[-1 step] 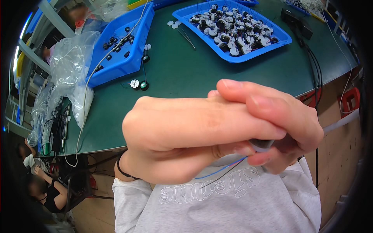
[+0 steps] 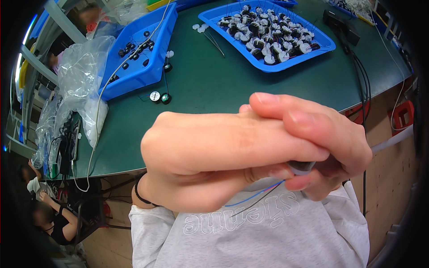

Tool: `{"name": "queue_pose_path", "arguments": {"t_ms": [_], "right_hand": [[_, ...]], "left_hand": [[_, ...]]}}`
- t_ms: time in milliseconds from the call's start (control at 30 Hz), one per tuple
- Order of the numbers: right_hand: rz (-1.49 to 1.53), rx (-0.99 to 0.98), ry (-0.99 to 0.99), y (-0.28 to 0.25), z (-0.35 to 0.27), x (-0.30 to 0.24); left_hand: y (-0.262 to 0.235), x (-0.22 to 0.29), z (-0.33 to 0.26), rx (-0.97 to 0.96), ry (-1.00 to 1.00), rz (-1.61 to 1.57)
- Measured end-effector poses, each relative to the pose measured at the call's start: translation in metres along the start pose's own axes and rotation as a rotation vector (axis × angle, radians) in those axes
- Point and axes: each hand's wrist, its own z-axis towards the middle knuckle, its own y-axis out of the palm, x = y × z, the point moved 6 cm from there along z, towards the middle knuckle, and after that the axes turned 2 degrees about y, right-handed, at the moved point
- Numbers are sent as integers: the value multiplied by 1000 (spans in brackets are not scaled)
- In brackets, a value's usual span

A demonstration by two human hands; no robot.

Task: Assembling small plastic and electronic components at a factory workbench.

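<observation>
Hands [image 2: 201,147] around small part [image 2: 301,167] near table edge [image 2: 117,171], trays [image 2: 273,69] well beyond.

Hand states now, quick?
Left hand: closed, holding the small round black-and-white part with thin wires.
Right hand: closed around the same part, grip partly hidden.

You have a small round-edged part [image 2: 302,167] mostly hidden between your fingers [image 2: 286,143], dark above, pale below; thin blue, red and black wires [image 2: 253,197] trail leftward beneath your left fingers.
</observation>
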Motion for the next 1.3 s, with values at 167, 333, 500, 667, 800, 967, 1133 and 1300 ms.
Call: {"name": "queue_pose_path", "arguments": {"t_ms": [167, 333, 500, 667, 800, 967, 1133, 1300], "right_hand": [[-130, 87, -58, 2, -1, -5], [-203, 49, -53, 5, -2, -5], [-229, 18, -12, 3, -2, -6], [-282, -21, 382, 1, -1, -5], [-284, 51, 459, -4, -6, 5], [-349, 25, 170, -6, -5, 7], [-389, -25, -22, -2, 5, -5], [-451, 75, -21, -2, 0, 2]], "left_hand": [[0, 0, -1, 23, 64, -13], [1, -2, -3, 2, -63, -53], [2, -5, -4, -55, -111, -153], [-1, -16, -7, 3, -166, -247], [0, -27, -9, 123, -432, -312], [-1, -35, -16, 163, -723, -453], [-1, -36, -17, 169, -750, -542], [-2, -35, -19, 246, -731, -524]]}}
